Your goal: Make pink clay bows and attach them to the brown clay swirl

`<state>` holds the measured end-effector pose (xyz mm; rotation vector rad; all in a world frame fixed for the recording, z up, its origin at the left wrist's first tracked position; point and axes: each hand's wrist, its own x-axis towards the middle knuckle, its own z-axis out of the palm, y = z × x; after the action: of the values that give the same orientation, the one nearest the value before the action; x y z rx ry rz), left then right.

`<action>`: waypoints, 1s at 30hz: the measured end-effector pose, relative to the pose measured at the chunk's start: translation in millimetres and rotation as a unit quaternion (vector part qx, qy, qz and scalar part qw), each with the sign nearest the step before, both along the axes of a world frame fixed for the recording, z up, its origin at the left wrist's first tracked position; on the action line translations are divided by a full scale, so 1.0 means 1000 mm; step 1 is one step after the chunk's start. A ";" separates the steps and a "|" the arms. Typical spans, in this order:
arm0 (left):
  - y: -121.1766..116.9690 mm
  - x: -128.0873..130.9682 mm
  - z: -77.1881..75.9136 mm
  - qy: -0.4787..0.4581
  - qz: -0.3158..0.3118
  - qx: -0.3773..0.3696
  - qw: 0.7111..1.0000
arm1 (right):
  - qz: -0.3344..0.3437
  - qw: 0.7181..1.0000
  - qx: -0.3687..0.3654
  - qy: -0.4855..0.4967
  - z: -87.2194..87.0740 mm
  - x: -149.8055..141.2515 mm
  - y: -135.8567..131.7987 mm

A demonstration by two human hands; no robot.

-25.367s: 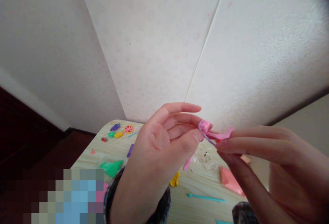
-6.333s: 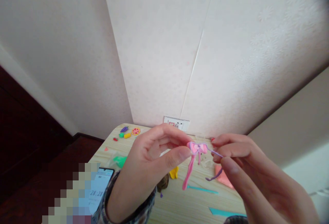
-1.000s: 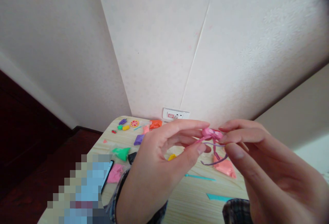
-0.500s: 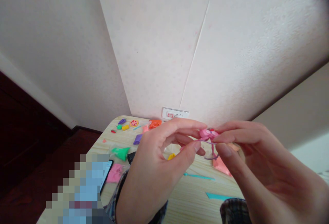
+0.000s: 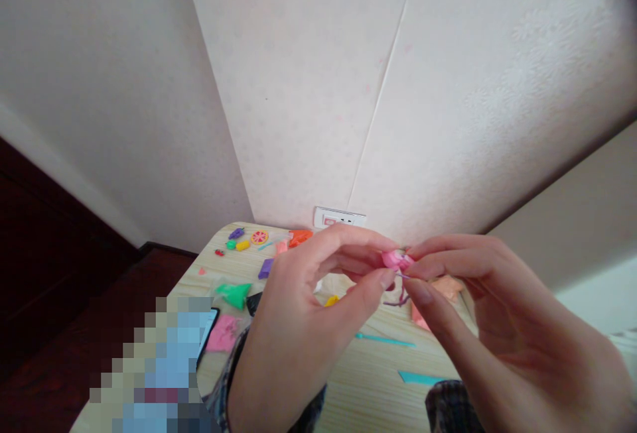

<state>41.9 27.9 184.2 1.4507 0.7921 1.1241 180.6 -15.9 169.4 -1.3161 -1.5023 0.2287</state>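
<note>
A small pink clay piece is held above the table between the fingertips of both hands. My left hand is closed on its left side, with the thumb below. My right hand pinches its right side, thumb and fingers nearly meeting the left fingertips. A thin purple strand runs between the thumbs and hangs in a curl beneath the pink clay. Fingers partly hide both the clay and the strand.
Small clay fruit shapes, such as a round citrus slice, lie at the table's far left. Nearby are a green clay packet, a pink packet and a phone. Turquoise tools lie in front. A wall socket is behind.
My right hand has moved slightly left, closer to my left thumb. Less of the purple strand shows between the thumbs, and the pink clay has shifted a little left.
</note>
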 end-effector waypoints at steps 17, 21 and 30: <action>-0.002 0.001 -0.005 0.057 0.063 0.089 0.992 | -0.018 0.999 -0.012 -0.028 0.000 0.005 0.004; -0.002 0.001 -0.007 0.076 0.088 0.124 0.985 | 0.028 0.998 -0.059 0.022 0.002 0.004 0.006; -0.002 0.000 -0.004 0.103 0.109 0.149 0.977 | 0.169 0.949 -0.188 0.189 -0.001 0.002 0.007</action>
<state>42.0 25.6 180.3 1.7840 0.9772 1.3155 182.3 -8.7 168.9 -1.2054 -1.3812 0.9759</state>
